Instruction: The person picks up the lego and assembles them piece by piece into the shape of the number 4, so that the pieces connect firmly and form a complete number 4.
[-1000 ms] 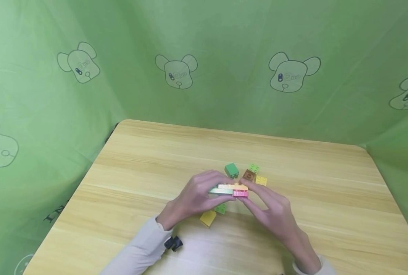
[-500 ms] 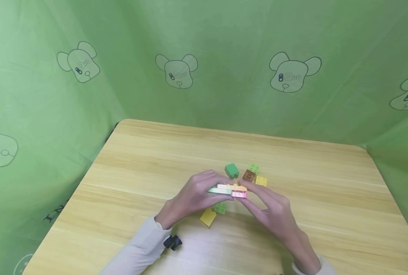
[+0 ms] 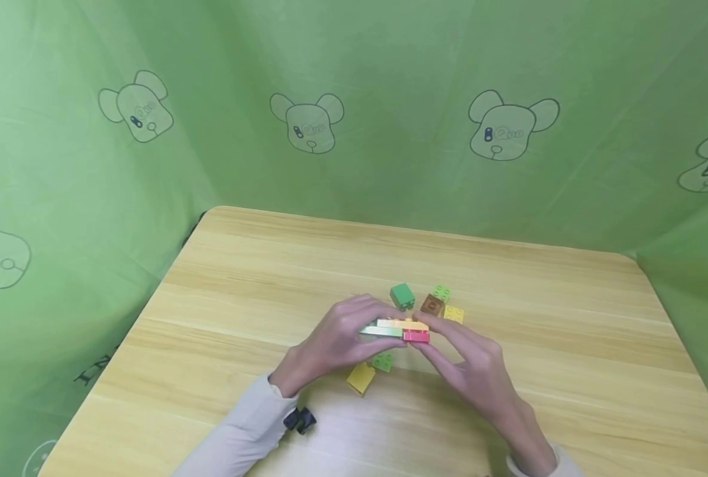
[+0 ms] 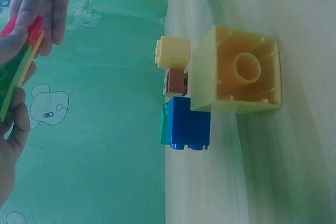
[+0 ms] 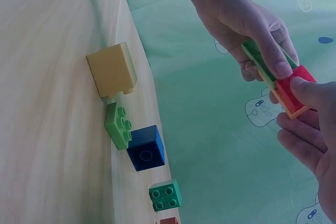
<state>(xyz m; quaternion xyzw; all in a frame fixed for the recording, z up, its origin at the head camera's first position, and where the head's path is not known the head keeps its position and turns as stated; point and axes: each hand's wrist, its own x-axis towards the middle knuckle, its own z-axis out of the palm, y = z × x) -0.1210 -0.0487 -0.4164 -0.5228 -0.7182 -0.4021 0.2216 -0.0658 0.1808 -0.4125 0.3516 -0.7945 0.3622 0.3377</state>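
Both hands hold a small stack of toy building bricks up off the table. In it, a thin green brick (image 3: 383,331) and a red brick (image 5: 296,81) lie side by side against an orange brick (image 3: 414,326). My left hand (image 3: 344,334) grips the green end between thumb and fingers. At the other end, my right hand (image 3: 475,364) pinches the red and orange bricks, its thumb pressing on the red one. The left fingers cover part of the stack in the head view.
Loose bricks lie about on the wooden table (image 3: 240,298): dark green (image 3: 402,295), brown (image 3: 432,305), light green (image 3: 442,291) and yellow (image 3: 454,314) beyond the hands. Nearer are a yellow brick (image 3: 361,379) and a light green one (image 3: 382,361). The wrist views add a blue brick (image 4: 186,121).
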